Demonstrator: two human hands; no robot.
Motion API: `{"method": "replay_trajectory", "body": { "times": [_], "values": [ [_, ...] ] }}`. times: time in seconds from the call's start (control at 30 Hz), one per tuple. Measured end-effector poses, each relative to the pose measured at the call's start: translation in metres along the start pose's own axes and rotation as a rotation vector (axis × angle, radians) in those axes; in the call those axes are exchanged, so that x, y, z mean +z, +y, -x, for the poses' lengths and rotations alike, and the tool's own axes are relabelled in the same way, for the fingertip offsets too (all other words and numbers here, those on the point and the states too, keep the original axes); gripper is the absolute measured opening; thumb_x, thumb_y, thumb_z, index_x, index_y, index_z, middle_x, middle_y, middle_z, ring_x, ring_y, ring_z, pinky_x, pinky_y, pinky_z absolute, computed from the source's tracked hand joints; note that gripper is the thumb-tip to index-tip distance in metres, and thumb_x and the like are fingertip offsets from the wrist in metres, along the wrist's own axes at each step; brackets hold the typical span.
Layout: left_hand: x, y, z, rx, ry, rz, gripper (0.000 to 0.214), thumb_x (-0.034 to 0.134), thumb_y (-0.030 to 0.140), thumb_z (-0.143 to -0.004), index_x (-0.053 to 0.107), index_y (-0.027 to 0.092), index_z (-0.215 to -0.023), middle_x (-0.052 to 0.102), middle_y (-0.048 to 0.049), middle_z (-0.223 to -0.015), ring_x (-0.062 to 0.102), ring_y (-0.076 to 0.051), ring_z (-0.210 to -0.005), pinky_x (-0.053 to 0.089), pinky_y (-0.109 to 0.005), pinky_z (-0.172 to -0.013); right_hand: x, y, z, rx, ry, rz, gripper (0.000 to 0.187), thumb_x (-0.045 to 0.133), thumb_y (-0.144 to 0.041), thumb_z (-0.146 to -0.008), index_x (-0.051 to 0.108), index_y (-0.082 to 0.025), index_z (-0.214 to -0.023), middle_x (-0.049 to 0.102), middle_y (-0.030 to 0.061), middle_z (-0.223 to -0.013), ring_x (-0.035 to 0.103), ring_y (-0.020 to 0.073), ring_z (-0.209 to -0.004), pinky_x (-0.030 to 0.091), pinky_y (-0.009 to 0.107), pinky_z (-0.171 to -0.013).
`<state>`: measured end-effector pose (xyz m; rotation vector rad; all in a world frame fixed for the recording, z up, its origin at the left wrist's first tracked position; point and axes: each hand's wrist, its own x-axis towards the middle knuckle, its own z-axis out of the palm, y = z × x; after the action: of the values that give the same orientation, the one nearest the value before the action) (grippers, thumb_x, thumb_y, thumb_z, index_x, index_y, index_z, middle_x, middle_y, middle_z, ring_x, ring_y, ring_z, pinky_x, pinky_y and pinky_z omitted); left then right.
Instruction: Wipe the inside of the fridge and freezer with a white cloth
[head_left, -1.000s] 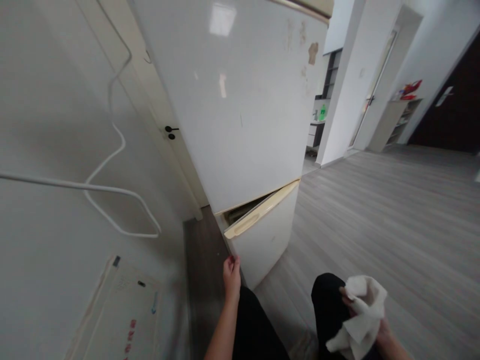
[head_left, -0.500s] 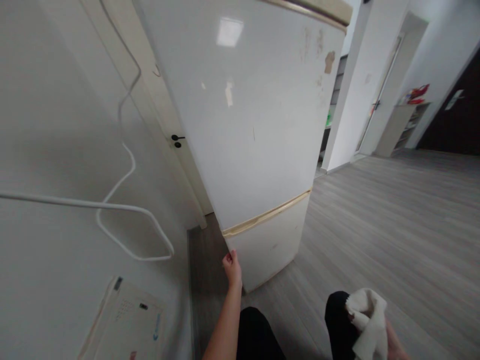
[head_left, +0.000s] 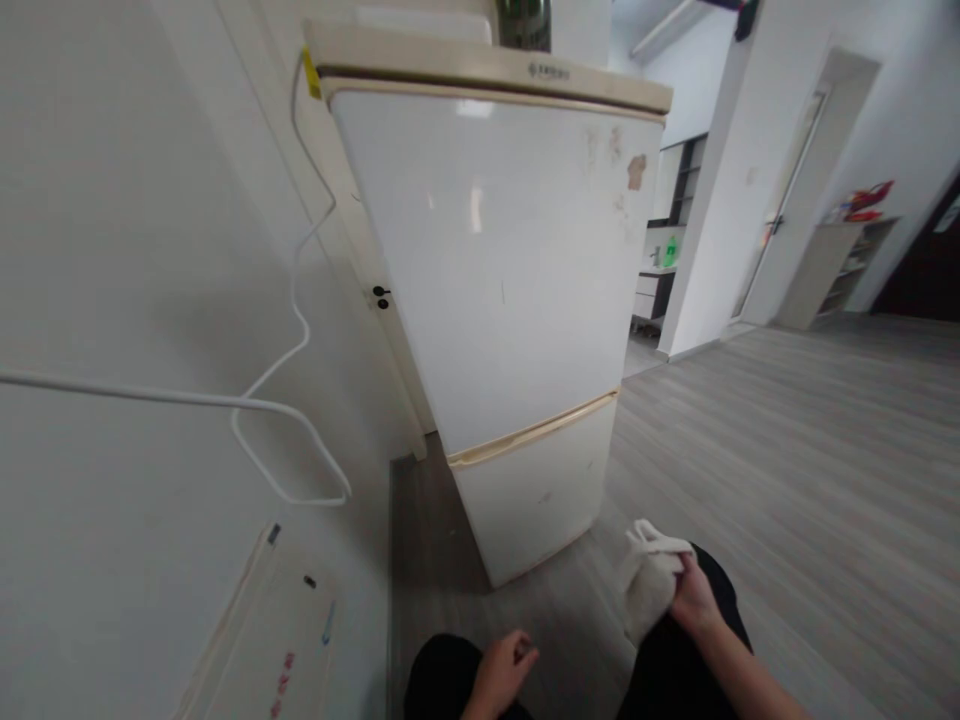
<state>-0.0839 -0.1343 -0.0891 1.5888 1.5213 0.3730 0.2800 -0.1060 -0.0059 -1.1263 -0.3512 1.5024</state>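
A tall white fridge point(head_left: 510, 280) with cream trim stands in front of me, its doors shut and its surface marked with stains. My right hand point(head_left: 694, 597) is closed around a crumpled whitish cloth point(head_left: 649, 585), held by my right knee. Low in front, beside my left knee, my left hand point(head_left: 504, 668) is loosely curled, with nothing visible in its fingers. It is apart from the fridge's lower door point(head_left: 536, 500).
A white cable point(head_left: 300, 300) hangs along the left wall. A pale panel or box point(head_left: 262, 630) with printed marks leans at lower left. A bottle point(head_left: 525, 25) stands on the fridge top. Behind are a door point(head_left: 409, 350) and, at right, a shelf cabinet point(head_left: 825, 265).
My left hand has left the fridge's lower left edge and drawn back to my knee. My right hand has moved forward and left with the cloth. My view has tilted up, showing the fridge top.
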Motion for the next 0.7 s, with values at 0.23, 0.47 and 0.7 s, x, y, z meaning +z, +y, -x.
{"method": "replay_trajectory", "body": {
  "times": [0.23, 0.47, 0.7],
  "values": [
    [0.014, 0.029, 0.003, 0.022, 0.211, 0.548, 0.095, 0.053, 0.092, -0.062, 0.062, 0.022, -0.125, 0.07, -0.0137, -0.119, 0.07, -0.028, -0.1, 0.055, -0.037, -0.083, 0.102, 0.109, 0.011, 0.189, -0.052, -0.111, 0.046, 0.066, -0.062, -0.065, 0.065, -0.019, -0.083, 0.072, 0.0065, -0.073, 0.073, 0.0313, -0.088, 0.058, 0.037, -0.075],
    [0.053, 0.068, 0.018, -0.052, 0.258, 0.911, 0.088, 0.082, 0.081, -0.041, 0.07, 0.02, -0.103, 0.076, -0.0132, -0.1, 0.07, -0.035, -0.103, 0.055, -0.042, -0.09, 0.114, 0.144, 0.028, 0.227, -0.054, -0.035, 0.041, 0.063, -0.054, -0.066, 0.065, -0.017, -0.084, 0.07, 0.006, -0.071, 0.071, 0.026, -0.075, 0.056, 0.033, -0.071],
    [0.071, 0.089, 0.006, 0.129, 0.186, 0.582, 0.069, 0.076, 0.08, -0.056, 0.073, 0.017, -0.086, 0.073, -0.0123, -0.097, 0.067, -0.033, -0.101, 0.052, -0.04, -0.096, 0.037, 0.13, 0.016, 0.111, -0.038, 0.051, 0.044, 0.074, -0.056, -0.053, 0.062, -0.02, -0.075, 0.069, 0.0065, -0.073, 0.068, 0.0306, -0.086, 0.053, 0.036, -0.075]
  ]
}}
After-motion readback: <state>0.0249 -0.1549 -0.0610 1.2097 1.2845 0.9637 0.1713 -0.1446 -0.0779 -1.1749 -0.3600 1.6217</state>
